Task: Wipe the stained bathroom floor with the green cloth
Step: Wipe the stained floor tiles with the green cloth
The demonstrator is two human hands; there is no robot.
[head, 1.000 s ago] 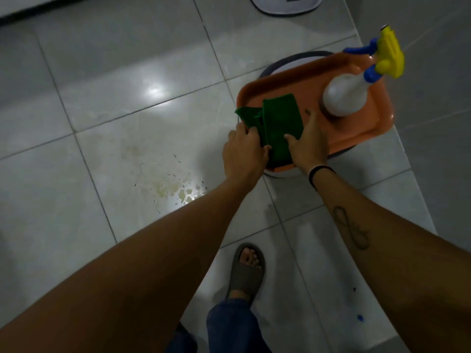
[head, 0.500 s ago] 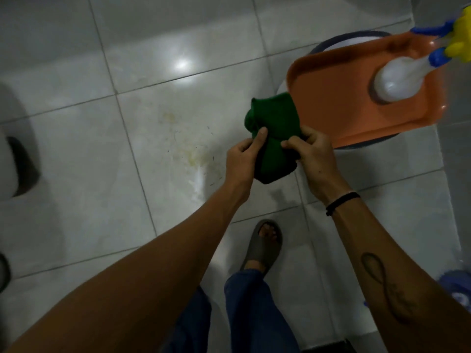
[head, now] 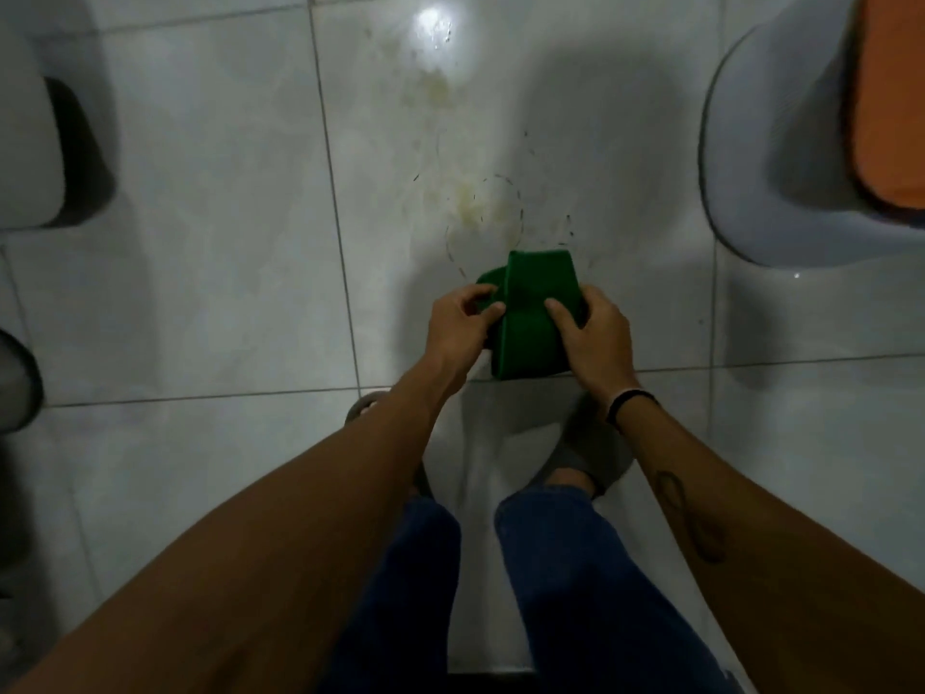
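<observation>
You hold the folded green cloth [head: 533, 318] between both hands, out in front of your feet and above the tiled bathroom floor [head: 200, 242]; whether its lower edge touches the tile you cannot tell from this angle. Your left hand [head: 463, 325] pinches the cloth's left side, thumb and fingertips closed on a bunched fold, while your right hand [head: 593, 333] grips the right side, thumb laid across the top face and fingers wrapped under. Neither hand is free. The cloth's long axis runs away from you, its far edge pointing toward the stain [head: 473, 205]. That is the relation to mind: the yellowish stain, ringed by thin dark flecks, lies straight ahead of the cloth and slightly to its left, just beyond the far edge, and a fainter smear [head: 438, 85] trails farther up the same tile toward the bright glare. Your left hand sits marginally nearer the main blotch, yet both are close, so the likely move is forward and down rather than sideways. The grey basin [head: 751, 182] with the orange tray [head: 891, 107] on it stands well apart to your right, clear of that path. The wiping itself appears not yet begun, since the stain looks untouched.
</observation>
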